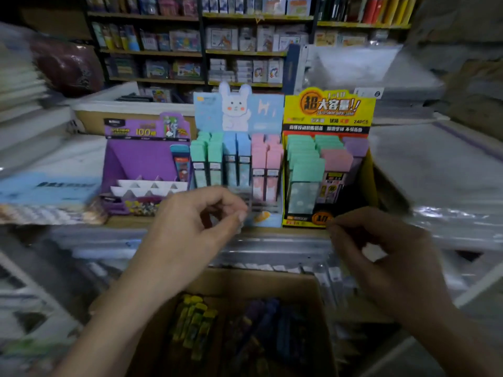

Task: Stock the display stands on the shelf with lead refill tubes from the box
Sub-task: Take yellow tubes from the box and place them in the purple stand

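Packed tubes point(230, 159) are filling the blue stand point(266, 112) and crowding the yellow stand point(329, 110); the purple stand point(136, 156) is standing mostly hollow, one tube point(181, 164) occupying its right edge.

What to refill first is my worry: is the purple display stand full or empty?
Nearly empty: the purple display stand holds only one visible pack at its right rear, and its white front slots stand bare.

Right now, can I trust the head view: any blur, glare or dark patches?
Head view: motion blur softens everything, worst toward the edges; the yellow display stand is best lit, its large print readable; the cardboard box sits in shadow, its lead refill tubes murky; glare streaks the plastic-wrapped stacks at right; the left hand has fingers too smeared to show a grasp.
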